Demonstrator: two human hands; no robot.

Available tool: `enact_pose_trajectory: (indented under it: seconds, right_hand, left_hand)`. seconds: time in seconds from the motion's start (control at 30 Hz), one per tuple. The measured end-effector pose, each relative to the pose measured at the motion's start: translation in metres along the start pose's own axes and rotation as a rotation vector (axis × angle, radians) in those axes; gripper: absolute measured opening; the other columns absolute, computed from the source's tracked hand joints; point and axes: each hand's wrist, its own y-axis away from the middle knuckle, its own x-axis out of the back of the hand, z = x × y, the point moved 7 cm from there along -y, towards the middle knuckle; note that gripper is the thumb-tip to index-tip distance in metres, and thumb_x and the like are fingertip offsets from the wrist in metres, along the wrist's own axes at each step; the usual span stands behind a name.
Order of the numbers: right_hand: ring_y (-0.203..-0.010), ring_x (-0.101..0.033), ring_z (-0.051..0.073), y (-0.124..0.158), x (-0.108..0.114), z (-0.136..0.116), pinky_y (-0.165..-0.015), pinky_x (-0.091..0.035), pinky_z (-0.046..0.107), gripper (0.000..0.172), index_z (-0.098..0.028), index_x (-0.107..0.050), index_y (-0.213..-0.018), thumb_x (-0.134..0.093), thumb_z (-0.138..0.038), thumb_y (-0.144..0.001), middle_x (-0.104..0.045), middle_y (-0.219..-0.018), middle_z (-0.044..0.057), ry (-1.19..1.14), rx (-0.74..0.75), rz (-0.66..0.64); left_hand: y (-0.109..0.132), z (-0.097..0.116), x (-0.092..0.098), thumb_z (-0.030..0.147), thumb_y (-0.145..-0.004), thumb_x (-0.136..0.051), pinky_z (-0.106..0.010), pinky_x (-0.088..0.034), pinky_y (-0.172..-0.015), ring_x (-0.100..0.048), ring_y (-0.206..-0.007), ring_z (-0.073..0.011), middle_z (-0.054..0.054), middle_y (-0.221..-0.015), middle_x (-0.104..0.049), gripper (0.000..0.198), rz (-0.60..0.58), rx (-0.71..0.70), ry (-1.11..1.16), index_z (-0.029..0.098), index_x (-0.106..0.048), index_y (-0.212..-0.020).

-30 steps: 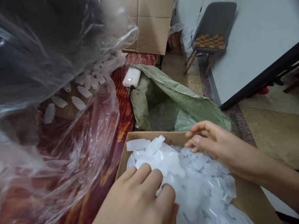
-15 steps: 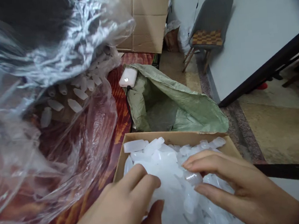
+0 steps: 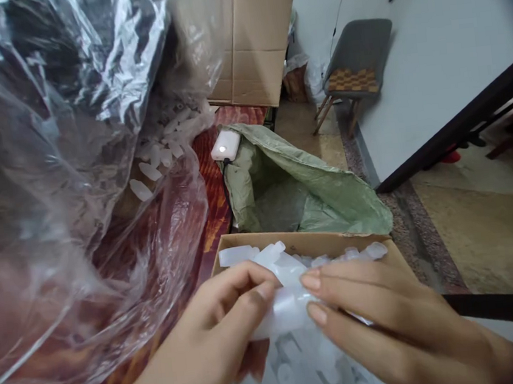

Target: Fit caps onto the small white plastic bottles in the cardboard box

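A cardboard box [image 3: 307, 240] in front of me is heaped with small translucent white plastic bottles [image 3: 297, 365]. My left hand [image 3: 220, 330] and my right hand [image 3: 380, 319] meet above the heap, fingers curled around a bunch of the white bottles [image 3: 284, 308] held between them. Several bottles lie loose at the box's far rim.
A large clear plastic bag [image 3: 55, 195] with a few white bottles inside fills the left. A green woven sack [image 3: 310, 180] lies beyond the box, with a white power bank [image 3: 225, 144] at its edge. Tall cardboard [image 3: 258, 33] and a grey chair [image 3: 356, 53] stand at the back.
My right hand came in from the box's far right corner to the middle. Both hands closed together and lifted a bunch of bottles off the heap.
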Motion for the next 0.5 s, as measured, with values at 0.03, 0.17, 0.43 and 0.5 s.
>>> enact_pose_trajectory:
  seconds: [0.03, 0.17, 0.43, 0.5]
  right_hand:
    - [-0.111, -0.063, 0.018, -0.004, -0.003, 0.000, -0.096, -0.053, 0.029, 0.024, -0.023, -0.058, -0.118, -0.050, -0.016, -0.096, -0.069, -0.117, 0.003, -0.016, 0.000, -0.023]
    - [-0.065, -0.067, 0.012, -0.010, -0.023, 0.023, -0.057, -0.053, 0.023, 0.023, -0.023, -0.061, -0.093, -0.044, -0.037, -0.101, -0.068, -0.073, -0.003, -0.288, -0.395, -0.187]
    - [-0.060, -0.064, 0.018, 0.000, -0.014, 0.011, -0.061, -0.049, 0.032, 0.039, -0.027, -0.053, -0.123, -0.040, -0.054, -0.098, -0.069, -0.075, 0.000, 0.100, 0.002, -0.104]
    - [-0.057, -0.062, 0.017, 0.005, -0.025, 0.023, -0.055, -0.046, 0.031, 0.041, -0.024, -0.057, -0.117, -0.034, -0.054, -0.100, -0.067, -0.070, -0.001, 0.084, -0.056, -0.235]
  left_hand:
    - [0.000, 0.003, 0.001, 0.048, -0.090, -0.047, -0.016, -0.025, -0.036, -0.033, -0.039, -0.0061, 0.007, -0.048, -0.042, 0.033, 0.020, -0.041, -0.042, 0.019, -0.055, -0.077]
    - [0.006, 0.028, 0.009, 0.036, -0.088, -0.050, -0.018, -0.038, -0.047, -0.048, -0.054, -0.0094, 0.001, -0.060, -0.053, 0.031, 0.211, -0.388, -0.339, 0.017, -0.059, -0.066]
    - [0.013, 0.032, 0.017, 0.026, -0.084, -0.050, -0.017, -0.037, -0.045, -0.046, -0.050, -0.0074, 0.003, -0.053, -0.049, 0.030, 0.320, -0.450, -0.390, 0.017, -0.054, -0.056]
    - [0.014, 0.035, 0.014, 0.026, -0.084, -0.049, -0.017, -0.037, -0.045, -0.047, -0.050, -0.0072, 0.003, -0.054, -0.051, 0.031, 0.283, -0.470, -0.383, 0.017, -0.055, -0.056]
